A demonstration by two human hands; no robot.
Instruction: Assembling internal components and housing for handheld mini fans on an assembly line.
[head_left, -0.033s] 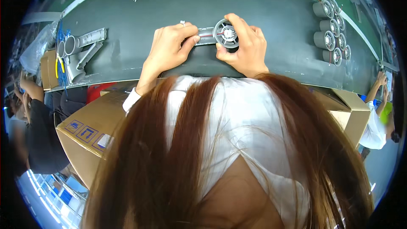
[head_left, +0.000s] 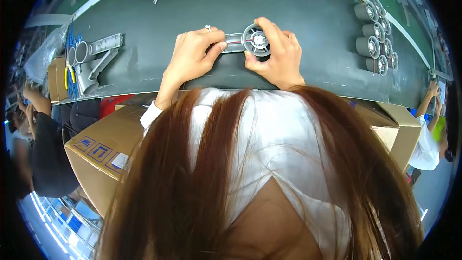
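A grey plastic housing with a straight handle (head_left: pixel 235 43) and a round barrel lies between my hands, shaped like a hair dryer body. My left hand (head_left: pixel 195 55) is closed on the far left end of the handle, thumb and fingers pinching it. Along the handle's open trough runs a thin red wire. At its right end, my right hand (head_left: pixel 278 53) grips a round grey fan unit (head_left: pixel 256 40) with spokes and a white centre, thumb below and index finger above the rim. Whether the fan unit is fully seated in the barrel cannot be made out.
Several grey cylindrical fan units (head_left: pixel 369 46) stand grouped at the right. More grey handled housings (head_left: pixel 98 48) lie at the left, beside blue wires (head_left: pixel 72 79) and yellow-handled pliers (head_left: pixel 66 78). Cardboard boxes (head_left: pixel 96 163) stand below the dark table (head_left: pixel 192 5). Other people work at both sides.
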